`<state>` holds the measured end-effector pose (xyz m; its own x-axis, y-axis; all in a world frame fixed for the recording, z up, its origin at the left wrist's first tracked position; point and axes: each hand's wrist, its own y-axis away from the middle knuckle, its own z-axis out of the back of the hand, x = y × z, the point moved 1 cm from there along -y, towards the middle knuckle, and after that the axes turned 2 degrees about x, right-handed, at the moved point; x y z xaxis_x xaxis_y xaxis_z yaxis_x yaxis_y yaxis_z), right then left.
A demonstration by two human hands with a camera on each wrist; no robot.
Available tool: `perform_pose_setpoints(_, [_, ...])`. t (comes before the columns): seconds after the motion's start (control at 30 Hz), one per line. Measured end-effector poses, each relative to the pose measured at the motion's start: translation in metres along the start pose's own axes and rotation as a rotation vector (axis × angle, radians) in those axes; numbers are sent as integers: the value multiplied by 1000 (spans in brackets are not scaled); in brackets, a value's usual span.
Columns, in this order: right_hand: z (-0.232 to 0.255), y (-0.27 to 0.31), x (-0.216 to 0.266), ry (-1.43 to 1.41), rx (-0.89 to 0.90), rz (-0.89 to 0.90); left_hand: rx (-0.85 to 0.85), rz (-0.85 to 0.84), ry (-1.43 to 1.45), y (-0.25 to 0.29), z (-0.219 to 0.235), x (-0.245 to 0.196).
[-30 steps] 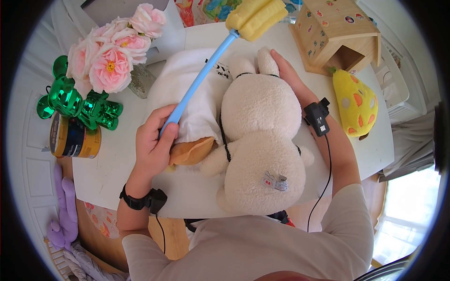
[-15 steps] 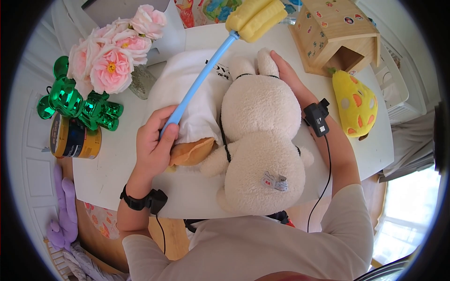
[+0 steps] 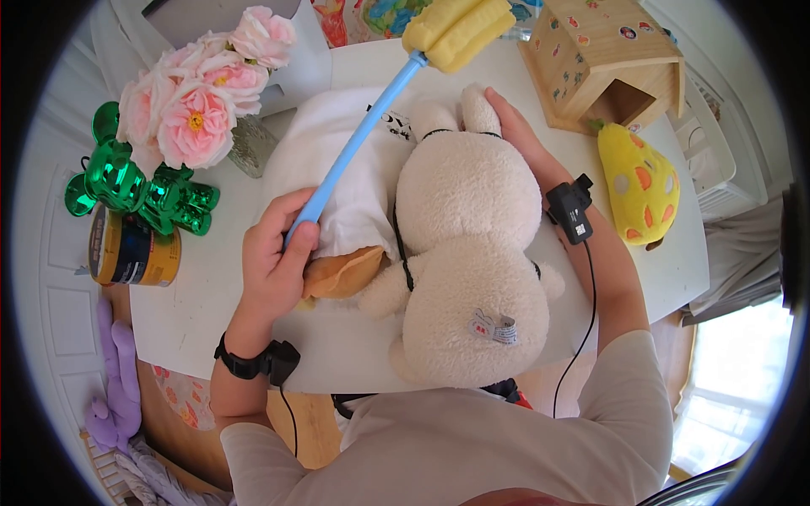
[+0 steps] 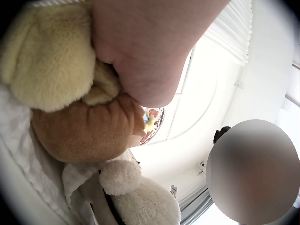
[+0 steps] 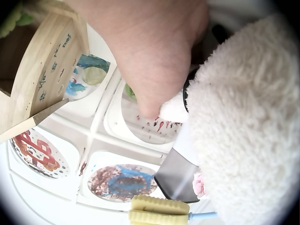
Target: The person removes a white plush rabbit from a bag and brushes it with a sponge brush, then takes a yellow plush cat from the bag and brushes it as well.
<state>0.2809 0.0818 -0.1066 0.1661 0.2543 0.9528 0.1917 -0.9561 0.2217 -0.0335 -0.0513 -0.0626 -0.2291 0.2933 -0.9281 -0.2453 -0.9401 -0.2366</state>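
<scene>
My left hand (image 3: 276,250) grips the blue handle of a small sponge mop (image 3: 361,150), fingers curled round it. Its ridged yellow head (image 5: 161,209) points up and away, past the plush toys. A cream plush toy (image 3: 469,190) with long ears lies back up on the table, a tag near its lower end. My right hand (image 3: 516,131) rests against one ear, its fingers largely hidden by the toy. Beside it, partly under the mop handle, lies another soft toy in a white shirt (image 3: 325,156). Its tan plush part (image 4: 86,129) and pale yellow plush part (image 4: 51,58) show near my left wrist.
On the left stand pink roses (image 3: 198,118) in a glass vase, a shiny green figure (image 3: 118,173) and a yellow tub (image 3: 135,244). To the right are a wooden house (image 3: 582,63) with stickers and a yellow pear-shaped plush (image 3: 637,190). The white table (image 3: 211,312) carries all this.
The view has shifted very slightly. Both hands keep their places, and the mop and plush toys stay as they were.
</scene>
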Motion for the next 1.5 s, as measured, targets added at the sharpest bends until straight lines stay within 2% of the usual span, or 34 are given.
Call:
perform_pose_setpoints(1.2, [0,-1,0,-8,-32,-31,16,-15,-26,1,-1,3])
perform_pose_setpoints(1.5, [-1,0,0,-97,23,-55,5,-17,-32,-1,-2,2])
